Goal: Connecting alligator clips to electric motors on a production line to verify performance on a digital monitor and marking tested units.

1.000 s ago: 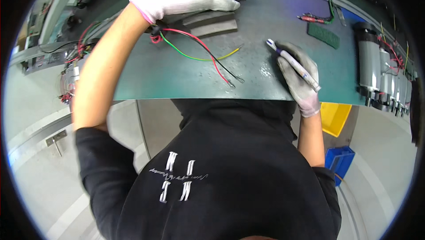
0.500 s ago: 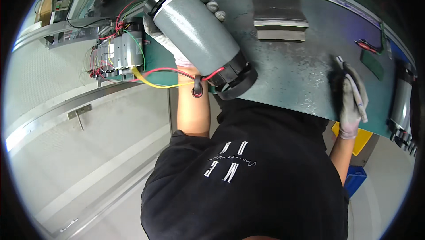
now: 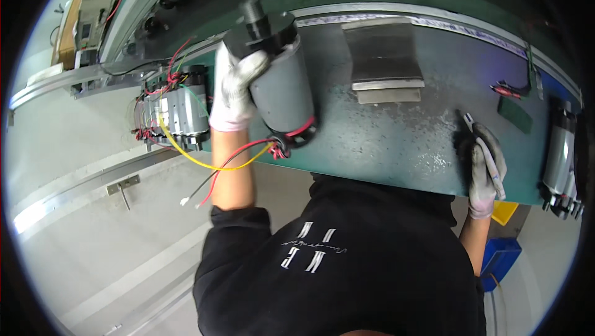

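Grey cylindrical motor point(image 3: 282, 91), black flanged shaft end pointing away from the person, held tilted above the near-left part of the green desk point(image 3: 396, 144). The gloved left hand point(image 3: 235, 91) is clamped around the motor's upper body. Red and yellow lead wires point(image 3: 217, 165) trail from the motor's lower end and hang past the desk's near edge. The gloved right hand point(image 3: 485, 172) rests at the desk's near-right edge, fingers closed on a slim pen-like tool point(image 3: 486, 153). 2 stacked metal plates point(image 3: 384, 60) lie toward the desk's far side; further motors point(image 3: 176, 110) with wiring sit just left of the held motor.

Likely risks: a 1-handed grip on a heavy, smooth cylinder may slip, and the dangling leads could snag on the desk edge or the neighbouring wiring as the motor moves.
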### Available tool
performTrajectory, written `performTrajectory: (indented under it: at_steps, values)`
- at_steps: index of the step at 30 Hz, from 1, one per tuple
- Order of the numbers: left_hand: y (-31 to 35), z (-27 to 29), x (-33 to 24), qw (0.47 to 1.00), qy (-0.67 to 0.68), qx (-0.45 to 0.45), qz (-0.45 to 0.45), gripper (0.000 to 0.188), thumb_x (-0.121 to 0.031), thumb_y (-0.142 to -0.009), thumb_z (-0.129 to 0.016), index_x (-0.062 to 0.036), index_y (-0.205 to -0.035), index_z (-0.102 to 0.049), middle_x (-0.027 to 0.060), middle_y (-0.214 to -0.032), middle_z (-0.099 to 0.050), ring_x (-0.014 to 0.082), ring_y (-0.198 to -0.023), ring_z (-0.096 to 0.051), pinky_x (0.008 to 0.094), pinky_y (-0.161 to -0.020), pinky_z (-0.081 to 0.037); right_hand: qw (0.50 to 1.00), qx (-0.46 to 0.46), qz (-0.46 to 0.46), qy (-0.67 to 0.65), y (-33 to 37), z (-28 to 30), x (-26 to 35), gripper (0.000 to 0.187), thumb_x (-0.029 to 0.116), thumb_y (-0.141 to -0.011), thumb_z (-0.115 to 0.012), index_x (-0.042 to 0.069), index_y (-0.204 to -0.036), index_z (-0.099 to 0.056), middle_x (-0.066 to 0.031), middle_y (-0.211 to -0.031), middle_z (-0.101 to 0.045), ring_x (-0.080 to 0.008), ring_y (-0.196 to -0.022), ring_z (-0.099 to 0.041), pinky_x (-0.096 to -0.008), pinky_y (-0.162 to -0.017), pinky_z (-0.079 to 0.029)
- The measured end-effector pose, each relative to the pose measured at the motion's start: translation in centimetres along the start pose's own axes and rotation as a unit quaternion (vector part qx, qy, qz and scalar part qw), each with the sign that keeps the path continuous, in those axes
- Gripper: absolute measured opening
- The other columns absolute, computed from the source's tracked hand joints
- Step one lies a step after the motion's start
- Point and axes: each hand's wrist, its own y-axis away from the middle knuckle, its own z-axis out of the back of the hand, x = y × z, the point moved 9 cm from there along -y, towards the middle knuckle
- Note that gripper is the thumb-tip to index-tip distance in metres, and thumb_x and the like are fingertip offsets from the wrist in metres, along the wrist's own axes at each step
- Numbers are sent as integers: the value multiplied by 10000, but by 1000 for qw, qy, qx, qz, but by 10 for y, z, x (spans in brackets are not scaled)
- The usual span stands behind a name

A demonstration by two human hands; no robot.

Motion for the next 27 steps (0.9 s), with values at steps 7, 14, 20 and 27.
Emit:
performTrajectory:
  at_steps: [7, 14, 20, 27]
  values:
    - [-58, -165, -83, 827, -542, 123, -82, 727, -319, -686, -945, 13, -1270, -666, 160, -1068, -762, 275, -981, -753, 382, -921, -592, 999, -22, 22, -25, -6, 3, 14, 328, 105, -1043, -664, -64, -1322, -691, -186, -1349, -723, -297, -1259, -675, -389, -1113, -489]
    - [-55, -215, -35, 741, -629, 176, -155, 748, -351, -686, -949, -62, -1310, -655, 142, -1224, -700, 361, -1169, -691, 436, -990, -569, 994, 3, 31, -106, -17, 3, 15, 342, 77, -1000, -676, -78, -1305, -693, -210, -1301, -734, -290, -1181, -713, -370, -1037, -534]
    - [-69, -224, -10, 857, -334, 277, -278, 805, -260, -677, -946, 23, -1360, -628, 180, -1185, -736, 264, -1104, -729, 366, -1000, -564, 989, 23, 15, -142, -19, 0, 10, 357, 6, -970, -650, -88, -1312, -689, -201, -1270, -748, -239, -1041, -739, -338, -962, -566]
    - [-61, -221, -30, 853, -484, 196, -10, 877, -168, -650, -944, 76, -1398, -555, 189, -1218, -669, 274, -1163, -674, 382, -1042, -540, 992, 19, 35, -123, -16, 1, 2, 354, 13, -979, -651, -86, -1317, -686, -199, -1267, -748, -231, -1038, -734, -338, -959, -568]
